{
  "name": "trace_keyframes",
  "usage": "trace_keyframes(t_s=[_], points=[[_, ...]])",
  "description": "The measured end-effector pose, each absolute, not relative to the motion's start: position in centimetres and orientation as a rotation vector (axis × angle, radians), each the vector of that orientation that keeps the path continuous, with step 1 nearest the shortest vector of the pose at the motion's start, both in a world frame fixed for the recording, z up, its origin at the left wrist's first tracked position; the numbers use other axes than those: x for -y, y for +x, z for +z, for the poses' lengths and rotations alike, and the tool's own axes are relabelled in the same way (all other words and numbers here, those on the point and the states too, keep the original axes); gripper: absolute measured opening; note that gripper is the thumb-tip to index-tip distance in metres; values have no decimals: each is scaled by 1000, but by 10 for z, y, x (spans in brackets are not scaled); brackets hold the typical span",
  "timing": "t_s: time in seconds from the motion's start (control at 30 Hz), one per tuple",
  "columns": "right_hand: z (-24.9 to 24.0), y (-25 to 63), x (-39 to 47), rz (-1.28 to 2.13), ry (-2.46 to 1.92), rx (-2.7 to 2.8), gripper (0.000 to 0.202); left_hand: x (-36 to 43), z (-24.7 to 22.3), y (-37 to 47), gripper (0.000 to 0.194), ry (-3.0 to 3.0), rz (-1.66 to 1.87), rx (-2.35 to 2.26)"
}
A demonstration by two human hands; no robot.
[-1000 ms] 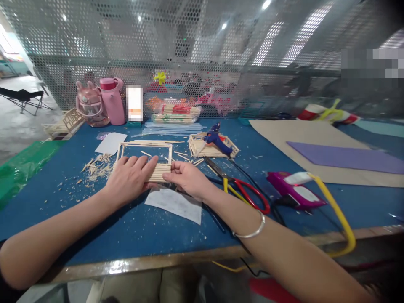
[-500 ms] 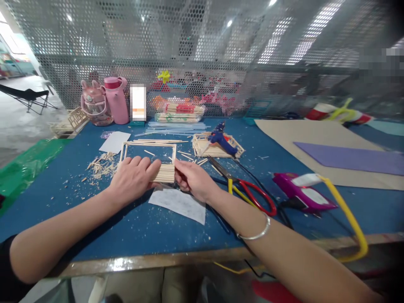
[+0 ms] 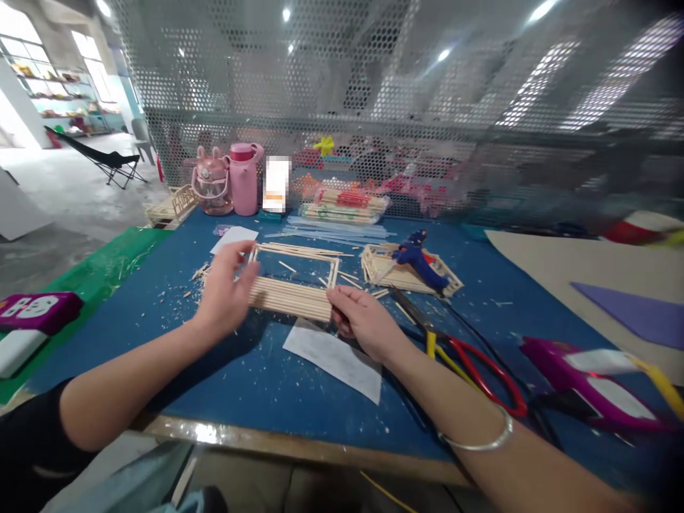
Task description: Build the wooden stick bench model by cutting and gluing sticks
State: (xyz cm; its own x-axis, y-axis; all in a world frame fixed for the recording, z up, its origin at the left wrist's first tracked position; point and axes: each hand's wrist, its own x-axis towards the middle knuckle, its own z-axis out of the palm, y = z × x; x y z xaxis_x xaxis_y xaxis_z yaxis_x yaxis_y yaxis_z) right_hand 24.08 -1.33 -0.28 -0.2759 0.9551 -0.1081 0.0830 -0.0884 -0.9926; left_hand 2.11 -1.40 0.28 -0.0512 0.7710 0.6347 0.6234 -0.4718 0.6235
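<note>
left hand (image 3: pixel 227 288): palm turned inward, fingers and thumb curved at the nine o'clock end of the stick frame (image 3: pixel 291 299); firm hold or mere touch, cannot tell.
right hand (image 3: pixel 363 317): extended from five o'clock, thumb and fingers pinching its four o'clock corner.
stick frame: between both hands, white paper (image 3: pixel 334 362) at its five o'clock.

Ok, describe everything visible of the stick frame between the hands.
The stick frame looks like pale wood: side-by-side sticks form a near panel, with a thin, open rectangle beyond. Its long side runs across the view, over the blue table. The right hand pinches its right end; the left hand partly hides its left end, its grip unclear.
</note>
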Motion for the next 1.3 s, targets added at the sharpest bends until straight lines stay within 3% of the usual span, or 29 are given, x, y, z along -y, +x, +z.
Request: trace_keyframes(t_s=[0.07, 0.13, 0.23, 0.5, 0.63, 0.8, 0.93, 1.07, 1.3], points=[[-2, 241, 14, 1493, -1195, 1374, 35, 10, 5, 9, 35, 1472, 1534, -1561], [-2, 241, 13, 1526, -1202, 1320, 34, 8, 6, 2, 37, 1209, 1270, -1411], [-1, 241, 13, 1568, -1199, 1266, 34, 9, 6, 3, 37, 1132, 1052, -1323], [3, 245, 15, 1718, -1193, 996, 28, 14, 3, 12, 33, 1078, 1111, -1334], [4, 252, 14, 1296, -1312, 1176, 27, 15, 4, 10, 33, 1090, 1107, -1317], [7, 260, 11, 932, -1341, 1292, 48, 15, 6, 13, 33, 1076, 1116, -1326], [8, 258, 13, 1086, -1235, 1246, 47, 15, 6, 13, 33, 1091, 1107, -1318], [4, 251, 16, 1193, -1192, 1241, 21, 16, 5, 12, 33, 1077, 1122, -1309], [-2, 245, 15, 1598, -1109, 1019, 25, 15, 0, 10, 35, 1003, 1097, -1240]])
